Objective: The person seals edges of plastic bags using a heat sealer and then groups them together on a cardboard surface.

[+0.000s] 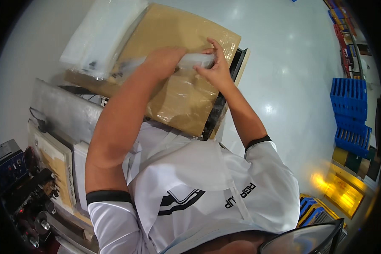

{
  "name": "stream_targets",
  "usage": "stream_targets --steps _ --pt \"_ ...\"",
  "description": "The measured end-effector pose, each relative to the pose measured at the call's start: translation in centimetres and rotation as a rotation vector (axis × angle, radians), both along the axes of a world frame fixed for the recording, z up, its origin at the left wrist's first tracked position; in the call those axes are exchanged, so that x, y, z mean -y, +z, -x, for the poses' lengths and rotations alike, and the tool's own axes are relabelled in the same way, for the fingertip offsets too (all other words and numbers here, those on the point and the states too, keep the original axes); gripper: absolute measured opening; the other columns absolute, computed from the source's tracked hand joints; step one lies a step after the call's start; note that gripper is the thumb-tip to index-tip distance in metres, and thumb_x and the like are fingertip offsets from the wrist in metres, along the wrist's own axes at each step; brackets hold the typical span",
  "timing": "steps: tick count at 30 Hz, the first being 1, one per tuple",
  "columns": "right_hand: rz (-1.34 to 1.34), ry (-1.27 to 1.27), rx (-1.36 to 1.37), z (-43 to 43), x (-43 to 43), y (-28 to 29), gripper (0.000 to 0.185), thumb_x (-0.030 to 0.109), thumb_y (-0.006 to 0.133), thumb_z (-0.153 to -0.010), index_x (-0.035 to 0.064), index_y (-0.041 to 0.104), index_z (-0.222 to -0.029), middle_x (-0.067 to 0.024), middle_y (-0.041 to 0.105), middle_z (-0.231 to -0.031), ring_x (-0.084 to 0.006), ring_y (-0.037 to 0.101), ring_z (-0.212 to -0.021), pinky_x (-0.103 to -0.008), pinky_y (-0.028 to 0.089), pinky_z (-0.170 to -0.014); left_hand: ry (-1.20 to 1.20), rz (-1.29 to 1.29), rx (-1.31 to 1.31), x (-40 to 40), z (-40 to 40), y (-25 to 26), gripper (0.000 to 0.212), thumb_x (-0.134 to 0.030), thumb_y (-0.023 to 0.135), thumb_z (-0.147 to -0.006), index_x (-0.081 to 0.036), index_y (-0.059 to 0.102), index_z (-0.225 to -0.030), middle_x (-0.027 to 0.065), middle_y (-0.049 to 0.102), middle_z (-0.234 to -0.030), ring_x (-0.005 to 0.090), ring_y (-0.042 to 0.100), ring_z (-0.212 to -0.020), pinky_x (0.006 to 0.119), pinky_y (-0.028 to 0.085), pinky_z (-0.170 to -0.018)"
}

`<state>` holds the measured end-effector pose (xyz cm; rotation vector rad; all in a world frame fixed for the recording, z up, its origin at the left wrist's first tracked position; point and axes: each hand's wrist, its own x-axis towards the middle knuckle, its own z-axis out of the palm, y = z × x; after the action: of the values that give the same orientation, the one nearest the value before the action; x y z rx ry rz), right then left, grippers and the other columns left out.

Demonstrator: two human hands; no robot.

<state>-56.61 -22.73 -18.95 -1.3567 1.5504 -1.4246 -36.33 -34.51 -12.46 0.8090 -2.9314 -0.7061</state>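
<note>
A bundle of clear plastic film or bags (pixel 195 59) is stretched sideways between my two hands, above a wrapped brown cardboard surface (pixel 184 28). My left hand (pixel 166 62) is closed over the middle of the bundle, back of the hand up, fingers hidden and slightly blurred. At the bundle's right end, my right hand (pixel 218 65) pinches it between thumb and fingers, the index finger raised. Clear wrap covers parts of the brown surface. On its left side lies a stack of translucent plastic bags (pixel 98 35).
Lower left, a machine with rollers and knobs (pixel 39 209) stands beside a blue control box (pixel 9 162). Between it and the brown surface is a grey metal panel (pixel 66 104). Blue plastic pallets (pixel 349 98) stand at the far right, near a yellow lit panel (pixel 344 190).
</note>
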Motion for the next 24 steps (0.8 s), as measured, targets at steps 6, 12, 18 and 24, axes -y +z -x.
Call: stream_targets --steps 6,12,18,24 --pt "-0.079 -0.122 0.189 2.2 -3.8 1.9 0.037 0.000 0.081 -0.086 0.0036 0.061 -0.116 -0.0021 0.066 -0.100 -0.0090 0.061 -0.081 -0.0245 0.051 -0.065 0.022 -0.126 -0.067 -1.3 2.2 1.4 0.054 -0.010 0.080 -0.081 -0.014 0.066 -0.132 0.0142 0.071 -0.124 0.0366 0.066 -0.119 0.047 0.053 -0.098" --pt "-0.018 -0.168 0.207 4.2 -6.9 0.8 0.031 -0.003 0.078 -0.087 0.0041 0.061 -0.111 -0.0023 0.065 -0.104 -0.0092 0.062 -0.094 -0.0255 0.053 -0.081 0.085 -0.016 0.306 0.7 0.7 4.4 0.073 -0.036 0.087 -0.073 -0.017 0.065 -0.140 0.0135 0.066 -0.139 0.0368 0.062 -0.126 0.048 0.046 -0.109" --pt "-0.004 -0.133 0.026 4.6 -6.8 -0.2 0.035 0.003 0.080 -0.083 0.0072 0.064 -0.115 0.0003 0.064 -0.108 -0.0114 0.060 -0.105 -0.0266 0.050 -0.090 0.681 -0.697 0.117 4.0 -2.6 4.2 0.090 -0.073 0.055 -0.094 -0.012 0.045 -0.159 0.0156 0.053 -0.155 0.0361 0.053 -0.136 0.051 0.057 -0.093" --pt "0.034 -0.115 0.274 2.6 -5.7 2.1 0.052 -0.005 0.078 -0.081 0.0056 0.060 -0.129 -0.0040 0.060 -0.119 -0.0122 0.059 -0.112 -0.0290 0.051 -0.097 0.620 -0.679 0.170 4.9 -2.7 0.5 0.093 -0.076 0.047 -0.097 -0.002 0.046 -0.154 0.0226 0.048 -0.155 0.0402 0.058 -0.126 0.051 0.061 -0.084"
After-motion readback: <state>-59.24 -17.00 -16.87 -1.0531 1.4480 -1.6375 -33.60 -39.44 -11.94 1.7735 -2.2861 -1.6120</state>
